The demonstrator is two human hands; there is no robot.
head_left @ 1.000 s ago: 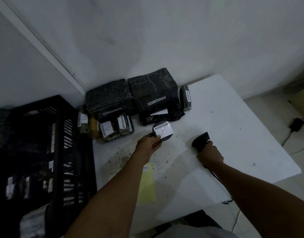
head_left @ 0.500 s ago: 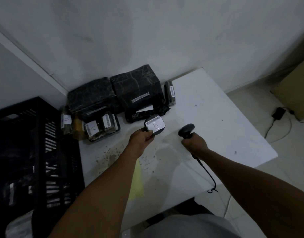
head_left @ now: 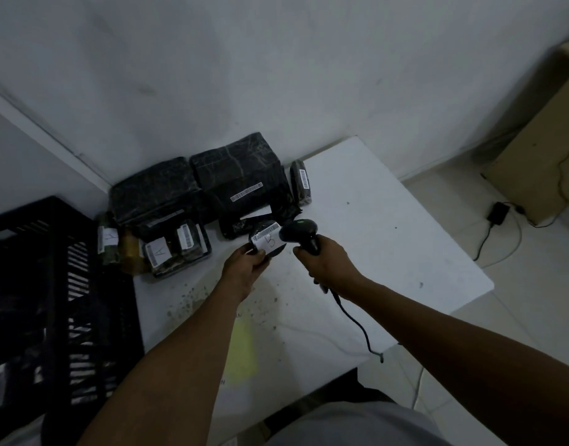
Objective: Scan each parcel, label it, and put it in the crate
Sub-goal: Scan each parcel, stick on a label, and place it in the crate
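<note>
**Parcel held at the scanner head, above the table**

The left hand (head_left: 244,268) grips a small dark parcel (head_left: 266,241) by its near edge, fingers curled round it, raised over the white table (head_left: 389,239). Its white label (head_left: 267,240) faces up, with a barcode strip and a handwritten mark (it reads like a "B").

The right hand (head_left: 330,260) is wrapped round the handle of a black barcode scanner (head_left: 301,231). The scanner head sits just beside the parcel's right edge, over the label; whether it touches cannot be told. Its cable (head_left: 354,320) trails across the table to the near edge.

More black-wrapped parcels (head_left: 238,185) are stacked in the far left corner of the table against the wall, several showing barcode labels; one small packet (head_left: 157,252) bears an "A". A black slatted crate (head_left: 61,300) stands to the left of the table. A yellow sheet (head_left: 241,352) lies on the table under the left forearm.
</note>
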